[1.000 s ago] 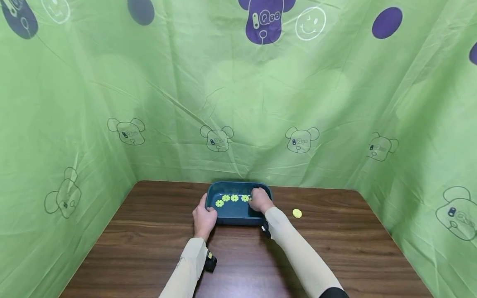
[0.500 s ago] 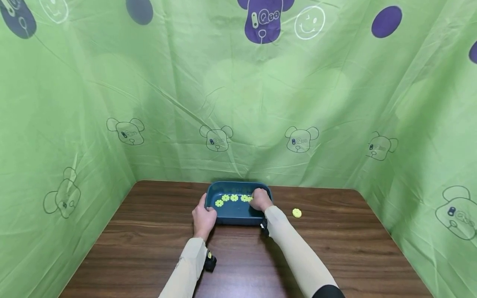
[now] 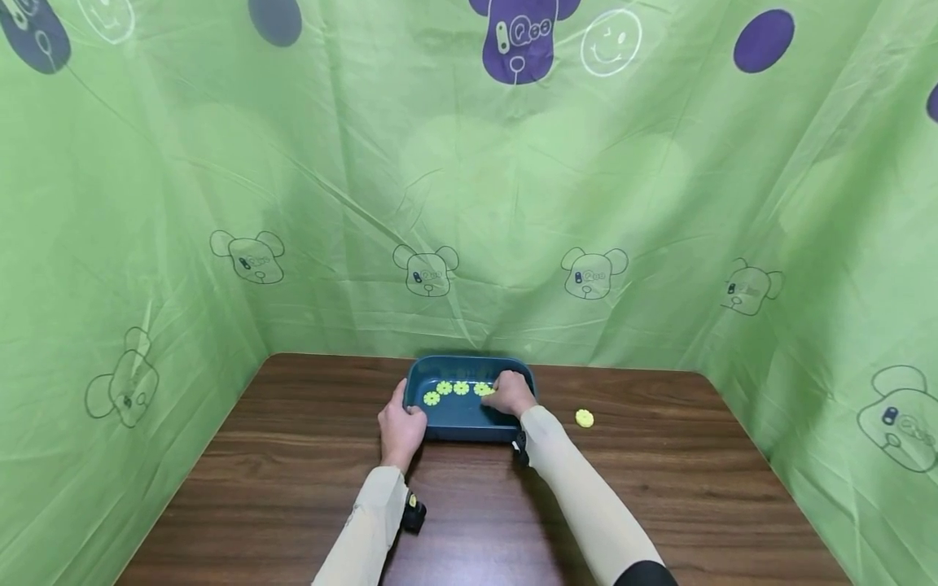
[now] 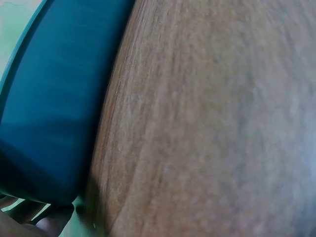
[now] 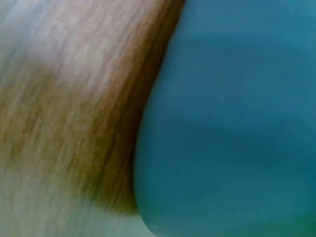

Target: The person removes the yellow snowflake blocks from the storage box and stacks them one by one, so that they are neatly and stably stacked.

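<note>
A dark teal rectangular tray (image 3: 469, 431) stands at the back of the table. My left hand (image 3: 401, 431) holds its left end, thumb at the near corner and fingers along the side. In the left wrist view its fingers (image 4: 54, 222) show at the tray's lower edge. Inside the tray, small yellow flower-shaped pieces (image 3: 461, 389) lie in a curved row. My right hand (image 3: 513, 392) reaches over the near right wall, its fingertips pinching the rightmost piece, which they partly cover. The right wrist view shows only the tray's outer wall (image 5: 227, 123) and the table.
One more yellow flower-shaped disc (image 3: 584, 418) lies on the brown wooden table (image 3: 293, 488), right of the tray. A green printed curtain (image 3: 513, 203) hangs behind the table and along both sides. The tray's far rim is close to the back curtain.
My right thumb has shifted slightly left and forward, toward the near edge of the rightmost yellow pieces. The left hand and the tray have stayed put.
</note>
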`<state>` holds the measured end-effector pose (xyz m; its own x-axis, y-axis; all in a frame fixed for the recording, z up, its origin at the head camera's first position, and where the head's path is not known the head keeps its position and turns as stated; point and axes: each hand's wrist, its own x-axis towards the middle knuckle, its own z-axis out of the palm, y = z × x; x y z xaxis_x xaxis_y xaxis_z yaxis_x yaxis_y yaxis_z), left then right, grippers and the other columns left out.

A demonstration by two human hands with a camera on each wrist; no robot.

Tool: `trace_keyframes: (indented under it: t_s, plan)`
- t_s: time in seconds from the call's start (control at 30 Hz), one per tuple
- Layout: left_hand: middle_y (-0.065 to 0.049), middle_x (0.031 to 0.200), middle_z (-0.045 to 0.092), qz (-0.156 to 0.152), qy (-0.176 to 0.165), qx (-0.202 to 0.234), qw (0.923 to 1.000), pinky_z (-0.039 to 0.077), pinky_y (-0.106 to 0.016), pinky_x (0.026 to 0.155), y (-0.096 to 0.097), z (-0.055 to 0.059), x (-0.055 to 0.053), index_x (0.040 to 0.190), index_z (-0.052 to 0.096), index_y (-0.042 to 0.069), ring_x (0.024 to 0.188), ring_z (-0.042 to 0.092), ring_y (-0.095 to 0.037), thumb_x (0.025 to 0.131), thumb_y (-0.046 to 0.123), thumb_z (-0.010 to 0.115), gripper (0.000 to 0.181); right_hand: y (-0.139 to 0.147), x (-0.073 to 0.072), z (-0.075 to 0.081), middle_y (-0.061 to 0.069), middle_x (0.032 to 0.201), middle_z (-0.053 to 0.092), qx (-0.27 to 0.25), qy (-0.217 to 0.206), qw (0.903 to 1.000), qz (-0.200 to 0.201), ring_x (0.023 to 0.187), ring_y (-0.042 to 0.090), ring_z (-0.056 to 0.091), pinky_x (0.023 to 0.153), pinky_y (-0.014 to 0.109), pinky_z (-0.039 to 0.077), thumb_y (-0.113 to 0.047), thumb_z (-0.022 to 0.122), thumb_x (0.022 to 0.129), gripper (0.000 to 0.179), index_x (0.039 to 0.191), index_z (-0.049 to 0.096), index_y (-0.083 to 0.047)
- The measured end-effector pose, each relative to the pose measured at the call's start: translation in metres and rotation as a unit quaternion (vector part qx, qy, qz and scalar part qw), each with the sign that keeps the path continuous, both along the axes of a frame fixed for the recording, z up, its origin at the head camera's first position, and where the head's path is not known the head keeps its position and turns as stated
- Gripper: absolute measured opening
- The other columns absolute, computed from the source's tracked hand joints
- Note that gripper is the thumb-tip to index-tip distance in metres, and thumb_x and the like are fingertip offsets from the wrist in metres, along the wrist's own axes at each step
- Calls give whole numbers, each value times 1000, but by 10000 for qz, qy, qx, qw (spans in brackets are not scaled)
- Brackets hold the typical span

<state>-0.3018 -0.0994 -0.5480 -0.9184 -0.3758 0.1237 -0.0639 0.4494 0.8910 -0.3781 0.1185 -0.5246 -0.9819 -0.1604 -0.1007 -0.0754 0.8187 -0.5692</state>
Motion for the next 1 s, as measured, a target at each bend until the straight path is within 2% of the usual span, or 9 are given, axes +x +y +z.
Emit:
trace_keyframes:
  t_s: [0.57,0.67,0.7,0.77,0.8,0.9,0.93,1.0]
  plan:
    - [-22,145,57,9,-13,-73,10000,44,-55,108,1,0,-2,151,49,10,133,53,-43,89,5,50,62,-1,-2,-1,-8,49,19,176,345,9992,87,43,11,23,47,28,30,-28,79,83,58,53,31,-20]
    - [-22,145,56,2,-20,-52,10000,44,-55,109,1,1,-2,151,49,9,134,52,-42,89,4,50,62,-2,-1,2,-4,59,43,194,521,9984,118,51,13,38,55,29,39,-27,79,83,38,63,50,-13]
    - [-22,145,56,1,-24,-39,10000,44,-54,109,1,1,-1,151,49,10,134,52,-42,89,5,51,62,-2,1,5,-2,63,43,168,573,9981,125,54,14,38,56,30,39,-26,79,83,36,67,51,-11]
    - [-22,145,56,-12,-30,-33,10000,44,-54,109,1,1,-1,151,49,9,134,52,-42,89,4,50,62,-2,4,11,3,76,55,103,722,9972,139,63,15,46,64,32,44,-24,79,83,26,82,61,-5]
    - [-22,145,57,-7,-13,-44,10000,45,-55,108,1,1,-1,150,49,9,133,53,-42,89,4,50,62,-1,5,16,4,84,60,84,822,9965,133,69,15,51,68,33,48,-24,79,83,26,91,65,-3]
    - [-22,143,58,17,-12,-66,10000,45,-55,108,1,1,-1,150,50,10,133,53,-42,88,4,50,62,4,10,29,7,88,65,-35,986,9950,167,76,18,58,72,36,53,-22,78,84,27,99,67,-2]
    - [-22,143,58,21,-17,-67,10000,45,-55,108,1,1,-1,150,50,10,132,54,-42,88,4,51,62,6,11,33,9,97,68,-67,1051,9943,171,84,20,63,77,38,55,-22,77,84,32,107,68,-1]
    - [-23,142,59,39,7,-81,10000,45,-55,107,1,1,-1,149,51,10,132,54,-42,88,4,51,61,12,13,39,11,101,70,-130,1147,9932,169,92,24,66,81,41,57,-21,77,84,34,111,69,-1]
